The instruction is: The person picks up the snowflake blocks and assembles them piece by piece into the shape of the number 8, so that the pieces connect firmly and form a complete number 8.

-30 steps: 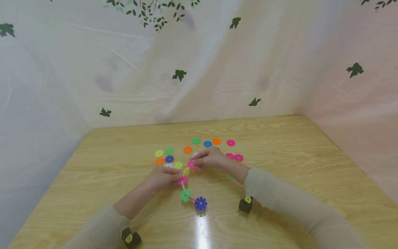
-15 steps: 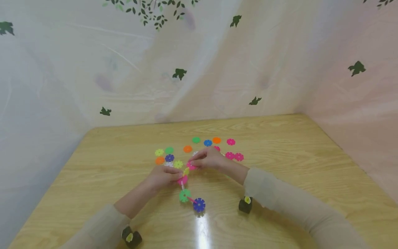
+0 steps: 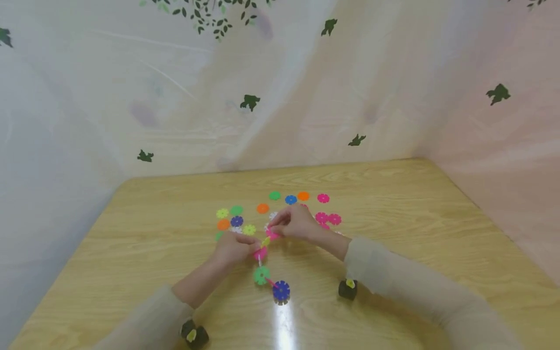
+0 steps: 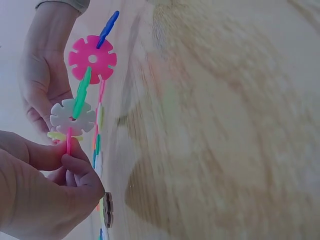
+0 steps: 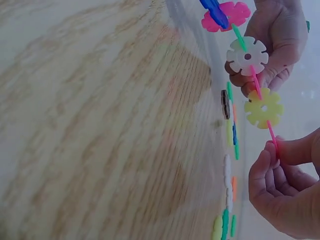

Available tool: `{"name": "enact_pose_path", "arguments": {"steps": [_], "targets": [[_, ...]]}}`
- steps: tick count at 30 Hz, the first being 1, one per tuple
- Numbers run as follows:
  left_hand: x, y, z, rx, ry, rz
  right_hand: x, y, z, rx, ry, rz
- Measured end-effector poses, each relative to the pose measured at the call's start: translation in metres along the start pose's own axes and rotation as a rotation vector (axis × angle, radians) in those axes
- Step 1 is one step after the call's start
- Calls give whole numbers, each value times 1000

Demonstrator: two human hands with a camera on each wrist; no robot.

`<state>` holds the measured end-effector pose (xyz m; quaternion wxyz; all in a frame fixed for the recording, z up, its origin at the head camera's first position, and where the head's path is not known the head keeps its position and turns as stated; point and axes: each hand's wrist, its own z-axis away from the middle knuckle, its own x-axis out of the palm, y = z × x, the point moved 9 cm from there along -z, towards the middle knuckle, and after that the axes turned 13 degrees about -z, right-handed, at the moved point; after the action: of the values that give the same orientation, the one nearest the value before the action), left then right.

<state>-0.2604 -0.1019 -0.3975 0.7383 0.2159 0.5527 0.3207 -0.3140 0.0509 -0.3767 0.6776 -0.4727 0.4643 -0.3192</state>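
Both hands hold a chain of notched plastic discs slotted edge to edge. My left hand [image 3: 236,249] pinches a pink disc [image 4: 69,140] between thumb and fingers. Beyond that grip hang a white disc [image 4: 59,116], a green disc [image 3: 257,272], another pink disc [image 4: 80,55] and a blue disc [image 3: 285,294] at the near end. A yellow disc [image 5: 255,111] links the left hand's pink disc to a second pink one [image 5: 271,131], which my right hand [image 3: 294,222] pinches at its edge. The fingers partly cover both gripped discs.
Loose discs lie on the wooden table [image 3: 372,204] behind the hands, among them an orange disc [image 3: 262,208], a blue one [image 3: 290,200] and several pink ones [image 3: 323,198]. A printed cloth [image 3: 197,121] hangs behind the table.
The left forearm has shifted slightly to the right, and the chain has moved a little with it. Both hands keep their pinch. The head view has tilted slightly.
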Motion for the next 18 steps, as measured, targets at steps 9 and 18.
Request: {"name": "enact_pose_path", "arguments": {"steps": [9,18], "targets": [[-6,6,-2,30,3,48,-3,13,-1,75,24,-246],[-5,5,-4,8,-80,235,-5,22,-3,149,57,-374]]}}
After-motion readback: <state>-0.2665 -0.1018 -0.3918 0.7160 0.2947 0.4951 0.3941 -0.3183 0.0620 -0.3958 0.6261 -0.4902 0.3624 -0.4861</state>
